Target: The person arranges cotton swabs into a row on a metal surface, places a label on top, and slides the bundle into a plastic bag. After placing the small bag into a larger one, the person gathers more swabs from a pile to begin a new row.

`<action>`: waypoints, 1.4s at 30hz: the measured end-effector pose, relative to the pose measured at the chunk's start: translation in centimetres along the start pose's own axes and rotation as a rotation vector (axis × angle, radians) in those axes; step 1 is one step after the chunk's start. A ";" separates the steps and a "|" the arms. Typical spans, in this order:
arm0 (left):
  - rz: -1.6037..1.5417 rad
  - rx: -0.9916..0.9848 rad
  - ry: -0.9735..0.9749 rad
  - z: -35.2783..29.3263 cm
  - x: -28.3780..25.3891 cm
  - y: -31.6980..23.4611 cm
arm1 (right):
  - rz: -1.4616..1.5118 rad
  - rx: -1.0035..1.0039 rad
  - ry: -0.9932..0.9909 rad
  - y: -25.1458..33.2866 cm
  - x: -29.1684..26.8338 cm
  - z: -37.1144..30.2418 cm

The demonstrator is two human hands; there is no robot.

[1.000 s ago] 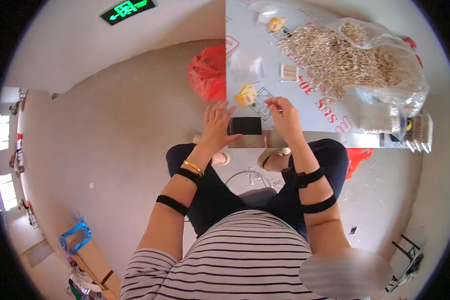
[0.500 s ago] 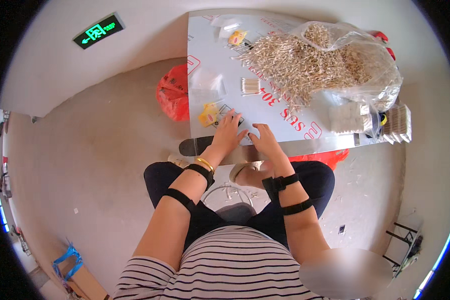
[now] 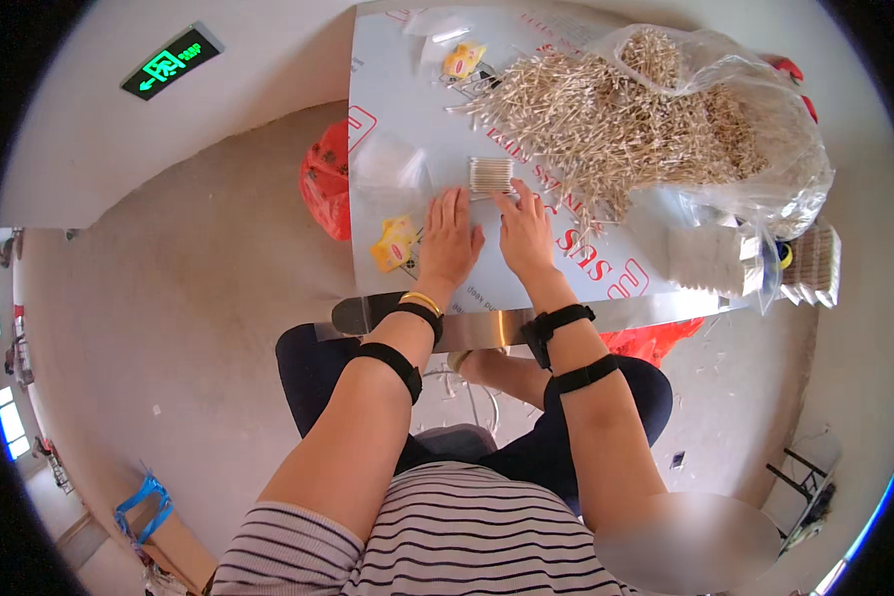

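Note:
A neat row of cotton swabs lies side by side on the sheet-metal table. My left hand rests palm down just below the row's left end, its fingers stretched out and holding nothing. My right hand is open too, palm down. Its fingertips reach the lower right corner of the row; whether they touch the swabs I cannot tell. Beyond and to the right spreads a big loose heap of cotton swabs, partly inside a clear plastic bag.
Left of my hands are yellow paper cards and clear plastic sleeves; another yellow card lies farther back. Stacked packs of swabs stand at the right edge. A red bag sits beyond the table's left side.
Both hands have moved forward over the table, from near its front edge up to the row of swabs. The view has shifted slightly. The row itself looks the same.

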State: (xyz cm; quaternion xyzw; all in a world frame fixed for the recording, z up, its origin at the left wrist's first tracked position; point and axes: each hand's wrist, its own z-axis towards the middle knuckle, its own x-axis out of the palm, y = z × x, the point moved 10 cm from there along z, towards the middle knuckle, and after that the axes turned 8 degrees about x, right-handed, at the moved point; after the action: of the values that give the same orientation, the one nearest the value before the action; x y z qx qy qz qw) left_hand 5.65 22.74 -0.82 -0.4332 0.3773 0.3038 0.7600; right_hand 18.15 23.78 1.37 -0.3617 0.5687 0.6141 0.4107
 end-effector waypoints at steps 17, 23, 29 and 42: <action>0.034 -0.050 0.041 0.4 0.2 0.2 | -0.008 0.024 -0.062 -0.3 0.2 1.4; 0.032 -0.046 0.044 0.3 0.2 0.2 | -0.010 0.026 -0.063 -0.3 0.4 1.8; 0.042 -0.043 0.023 0.3 0.1 0.3 | 0.031 0.013 -0.062 -0.3 0.4 2.6; 0.000 -0.047 0.021 0.3 0.3 0.4 | 0.015 0.006 -0.083 0.0 0.4 4.2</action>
State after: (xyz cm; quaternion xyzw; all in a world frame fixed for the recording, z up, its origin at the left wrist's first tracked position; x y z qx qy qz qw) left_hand 5.53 23.24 -1.12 -0.4541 0.3779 0.3083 0.7456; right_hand 18.09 28.00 1.39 -0.3305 0.5556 0.6299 0.4305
